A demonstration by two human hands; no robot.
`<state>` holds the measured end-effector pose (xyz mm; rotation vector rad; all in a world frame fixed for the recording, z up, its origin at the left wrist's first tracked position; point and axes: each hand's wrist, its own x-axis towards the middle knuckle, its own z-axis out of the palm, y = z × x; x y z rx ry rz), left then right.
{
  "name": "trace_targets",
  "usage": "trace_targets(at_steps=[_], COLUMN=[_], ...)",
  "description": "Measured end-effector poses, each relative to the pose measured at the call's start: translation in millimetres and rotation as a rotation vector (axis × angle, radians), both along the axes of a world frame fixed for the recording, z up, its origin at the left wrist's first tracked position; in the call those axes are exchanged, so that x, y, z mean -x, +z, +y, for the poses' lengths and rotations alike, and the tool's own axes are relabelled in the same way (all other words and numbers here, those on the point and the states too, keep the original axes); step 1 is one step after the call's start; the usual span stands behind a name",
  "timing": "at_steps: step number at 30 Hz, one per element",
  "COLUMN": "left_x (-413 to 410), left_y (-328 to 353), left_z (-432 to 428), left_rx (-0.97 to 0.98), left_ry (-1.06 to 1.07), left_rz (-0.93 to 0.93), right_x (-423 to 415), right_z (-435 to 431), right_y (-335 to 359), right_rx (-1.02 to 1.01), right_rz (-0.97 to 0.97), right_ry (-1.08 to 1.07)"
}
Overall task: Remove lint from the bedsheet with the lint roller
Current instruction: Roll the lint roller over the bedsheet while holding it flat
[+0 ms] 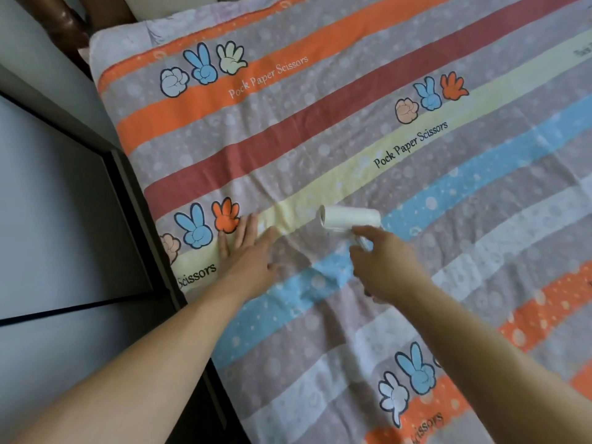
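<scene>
right hand gripping lint roller on bedsheet, just beyond knuckles

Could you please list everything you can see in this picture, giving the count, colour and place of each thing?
bedsheet: one, striped grey, orange, dark red, pale yellow and blue with cartoon hand prints, spread over most of the view
lint roller: one, white, on the bedsheet near the middle of the view
cabinet: one, pale panels in a dark frame, along the bedsheet's left edge
wooden post: one, dark brown, top left corner
left hand: one, flat on the bedsheet with straight fingers, left of the lint roller
right hand: one, grips the lint roller's handle
</scene>
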<state>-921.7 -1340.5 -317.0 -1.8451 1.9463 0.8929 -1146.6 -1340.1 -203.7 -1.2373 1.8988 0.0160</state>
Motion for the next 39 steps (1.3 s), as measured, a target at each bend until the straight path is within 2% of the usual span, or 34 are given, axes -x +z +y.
trace_targets(at_steps=[2,5,9,12,18,23,28,34,39], left_x=[4.3,16.8,28.0,25.5,17.8,18.5,6.1,-29.2,-60.8], left_y=[-2.0,-2.0,-11.4,-23.1,-26.7,-15.0,3.3,7.2,-16.0], left_z=[-3.9,-22.3,-45.8,-48.3,-42.9,-26.1,6.6,25.5,18.1], left_rx=[0.124,0.271,0.089,0.025,0.057,0.065,-0.003,-0.09,-0.015], left_ry=[0.016,0.017,0.019,0.031,0.009,-0.002,0.142,0.311,0.318], left_rz=[0.001,0.03,0.051,0.065,0.1,-0.01,-0.093,-0.042,-0.027], right_x=[0.5,0.6,5.4,6.8,-1.2,8.4,30.8,-7.5,-74.3], right_z=[-42.2,-92.3,-102.4,-77.3,32.6,95.9,100.2,27.3,-56.9], right_y=[-20.5,-47.7,-67.5,-67.0,-43.8,-21.8,0.9,2.4,-37.5], right_rx=[0.101,0.134,0.09,0.057,-0.111,-0.187,-0.262,0.083,0.169], right_rz=[0.078,0.137,0.23,0.234,0.206,0.211,0.109,-0.057,-0.105], right_ry=[-0.038,-0.073,-0.04,-0.005,0.099,0.14,0.17,0.061,0.023])
